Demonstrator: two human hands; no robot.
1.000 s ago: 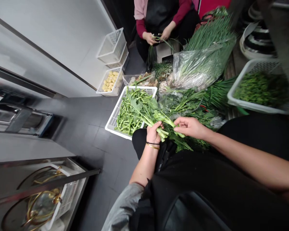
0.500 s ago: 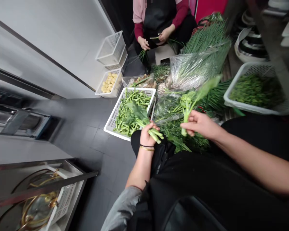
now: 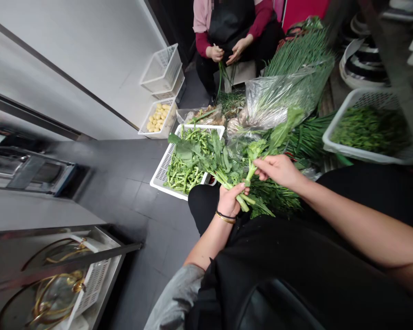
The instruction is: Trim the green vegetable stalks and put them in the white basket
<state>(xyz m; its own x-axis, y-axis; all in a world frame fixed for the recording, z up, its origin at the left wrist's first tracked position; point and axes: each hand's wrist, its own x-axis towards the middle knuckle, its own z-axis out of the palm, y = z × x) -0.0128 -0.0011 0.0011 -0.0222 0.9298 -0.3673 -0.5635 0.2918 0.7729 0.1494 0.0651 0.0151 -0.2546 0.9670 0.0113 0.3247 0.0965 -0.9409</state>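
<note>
Holding leafy stems [image 3: 220, 176] in L grip [image 3: 231, 199], nr white basket [image 3: 162, 172], & pinching one sprig [image 3: 256, 150] in R grip [image 3: 273, 171]. Maybe dropping a few on floor [image 3: 124, 183], b/c of holding too many at once.

A lone head-worn camera faces forward and down, close above the wearer's black clothing [image 3: 278, 270]; bare fingers [image 3: 264, 166] fall near mid-view, a white perforated plastic basket [image 3: 162, 169] just beyond, and a pink-and-red-sleeved co-worker [image 3: 231, 23] farther off, cropped by the top edge.
</note>
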